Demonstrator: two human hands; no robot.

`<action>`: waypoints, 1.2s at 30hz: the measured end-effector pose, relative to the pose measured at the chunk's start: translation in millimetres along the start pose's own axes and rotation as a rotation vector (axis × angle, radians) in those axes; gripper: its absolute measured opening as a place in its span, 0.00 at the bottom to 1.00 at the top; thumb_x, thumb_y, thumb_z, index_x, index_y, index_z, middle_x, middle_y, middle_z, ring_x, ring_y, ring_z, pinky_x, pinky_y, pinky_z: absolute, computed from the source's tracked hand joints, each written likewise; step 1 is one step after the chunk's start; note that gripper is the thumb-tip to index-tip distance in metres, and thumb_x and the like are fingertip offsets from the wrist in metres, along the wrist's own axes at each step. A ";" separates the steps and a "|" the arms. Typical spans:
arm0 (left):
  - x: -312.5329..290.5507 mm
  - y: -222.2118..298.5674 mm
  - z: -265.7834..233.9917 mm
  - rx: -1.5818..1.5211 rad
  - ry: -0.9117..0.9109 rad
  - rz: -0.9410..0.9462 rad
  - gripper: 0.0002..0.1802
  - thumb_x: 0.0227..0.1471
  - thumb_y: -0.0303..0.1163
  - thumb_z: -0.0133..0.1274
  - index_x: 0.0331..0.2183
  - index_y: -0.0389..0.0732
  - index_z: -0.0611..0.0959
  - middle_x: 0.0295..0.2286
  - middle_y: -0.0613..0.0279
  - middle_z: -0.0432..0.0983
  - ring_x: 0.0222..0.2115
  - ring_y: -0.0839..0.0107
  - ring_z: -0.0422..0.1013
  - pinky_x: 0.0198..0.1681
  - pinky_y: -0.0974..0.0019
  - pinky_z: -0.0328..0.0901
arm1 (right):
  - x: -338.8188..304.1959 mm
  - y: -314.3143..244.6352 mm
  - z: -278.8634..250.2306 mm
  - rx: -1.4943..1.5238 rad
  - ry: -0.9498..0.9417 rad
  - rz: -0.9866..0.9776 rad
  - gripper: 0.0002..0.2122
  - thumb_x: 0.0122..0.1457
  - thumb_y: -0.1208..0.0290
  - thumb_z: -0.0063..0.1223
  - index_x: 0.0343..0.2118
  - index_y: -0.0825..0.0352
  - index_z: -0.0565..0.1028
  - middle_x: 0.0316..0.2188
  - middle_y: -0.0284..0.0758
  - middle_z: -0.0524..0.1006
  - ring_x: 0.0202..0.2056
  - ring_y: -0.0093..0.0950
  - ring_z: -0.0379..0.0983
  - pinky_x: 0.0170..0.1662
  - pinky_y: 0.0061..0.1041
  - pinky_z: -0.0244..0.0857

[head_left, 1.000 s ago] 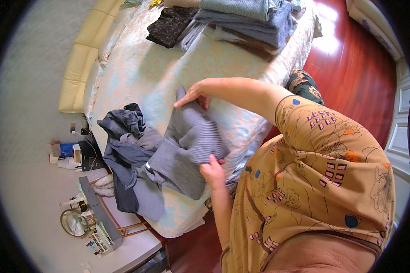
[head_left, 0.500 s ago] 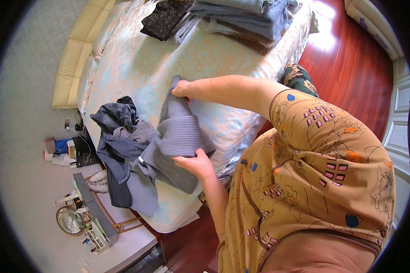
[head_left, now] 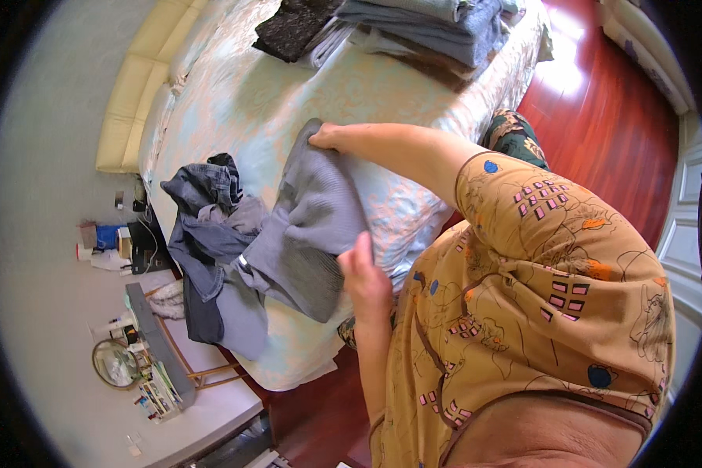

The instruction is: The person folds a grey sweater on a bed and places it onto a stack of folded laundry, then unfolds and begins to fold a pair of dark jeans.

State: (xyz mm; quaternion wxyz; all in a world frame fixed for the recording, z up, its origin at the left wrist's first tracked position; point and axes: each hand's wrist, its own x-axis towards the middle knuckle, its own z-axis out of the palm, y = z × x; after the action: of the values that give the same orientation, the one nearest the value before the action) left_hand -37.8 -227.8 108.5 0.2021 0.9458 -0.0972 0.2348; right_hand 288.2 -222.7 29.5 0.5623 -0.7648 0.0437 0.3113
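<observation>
A grey ribbed knit sweater (head_left: 316, 207) lies spread over the near part of the bed, with a small white tag at its left side. My right hand (head_left: 325, 136) is closed on its far end, lifting that edge slightly. By the sweater's right edge is my left hand (head_left: 365, 273), slightly blurred, its fingers stretched out and apart. Against the sweater's left side rests a crumpled heap of dark blue-grey jeans (head_left: 203, 234) with a grey cloth among them.
The bed (head_left: 288, 101) has a pale patterned cover. At its far side lie a stack of folded grey-blue clothes (head_left: 444, 31) and a folded black garment (head_left: 292, 31). To the left stand a cream headboard (head_left: 136, 86) and a white dressing table (head_left: 218, 405) with a round mirror (head_left: 117, 364).
My left hand has let go of the sweater's hem and moved up and right. The sweater has opened out wider. My right hand has shifted slightly up and right, still holding its end.
</observation>
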 end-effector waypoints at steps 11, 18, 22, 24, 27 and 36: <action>20.3 -23.1 17.5 0.038 0.076 -0.100 0.13 0.46 0.24 0.53 0.37 0.36 0.79 0.39 0.50 0.70 0.43 0.52 0.67 0.47 0.54 0.63 | -19.4 2.2 -30.0 -0.212 -0.082 -0.040 0.42 0.42 0.39 0.62 0.50 0.75 0.70 0.47 0.44 0.73 0.48 0.37 0.70 0.48 0.37 0.65; 4.3 -43.2 61.2 0.321 -0.294 -0.174 0.42 0.36 0.45 0.65 0.53 0.43 0.70 0.34 0.55 0.69 0.35 0.56 0.66 0.38 0.53 0.60 | 0.2 1.3 -4.6 -0.123 -0.118 -0.644 0.37 0.46 0.61 0.61 0.61 0.57 0.59 0.50 0.44 0.72 0.52 0.39 0.68 0.54 0.33 0.63; -12.7 -47.7 88.6 0.453 -0.224 -0.162 0.40 0.37 0.39 0.65 0.52 0.38 0.70 0.33 0.52 0.69 0.31 0.56 0.68 0.35 0.56 0.62 | -24.6 -0.5 3.4 -0.625 0.088 -0.538 0.38 0.49 0.58 0.60 0.62 0.61 0.54 0.55 0.44 0.67 0.54 0.44 0.65 0.55 0.40 0.60; 1.4 -34.9 69.9 0.341 -0.293 -0.237 0.38 0.38 0.36 0.65 0.51 0.35 0.70 0.33 0.50 0.69 0.32 0.54 0.70 0.36 0.56 0.64 | -38.3 5.3 9.2 -0.811 0.254 -0.522 0.39 0.50 0.55 0.59 0.62 0.64 0.53 0.58 0.44 0.63 0.56 0.43 0.62 0.56 0.44 0.57; 6.9 -31.0 45.4 0.107 -0.274 -0.303 0.32 0.40 0.35 0.65 0.48 0.35 0.74 0.36 0.48 0.70 0.36 0.50 0.71 0.42 0.57 0.66 | -84.8 22.8 26.5 -0.934 0.264 -1.142 0.30 0.54 0.58 0.54 0.58 0.64 0.62 0.62 0.42 0.57 0.63 0.41 0.50 0.63 0.54 0.41; -82.6 -135.4 -27.3 0.110 0.495 -0.780 0.24 0.45 0.35 0.62 0.43 0.33 0.76 0.41 0.45 0.71 0.43 0.49 0.67 0.49 0.54 0.62 | -117.1 89.0 41.9 -1.201 -0.116 -1.271 0.30 0.59 0.52 0.44 0.62 0.60 0.58 0.64 0.34 0.55 0.66 0.35 0.45 0.65 0.50 0.35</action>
State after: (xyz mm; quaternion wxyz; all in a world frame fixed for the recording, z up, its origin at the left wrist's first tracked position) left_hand -83.0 -87.0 45.0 0.2420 0.8366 0.3295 0.3646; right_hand 139.2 -251.1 9.6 0.1329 -0.7941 -0.5908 -0.0521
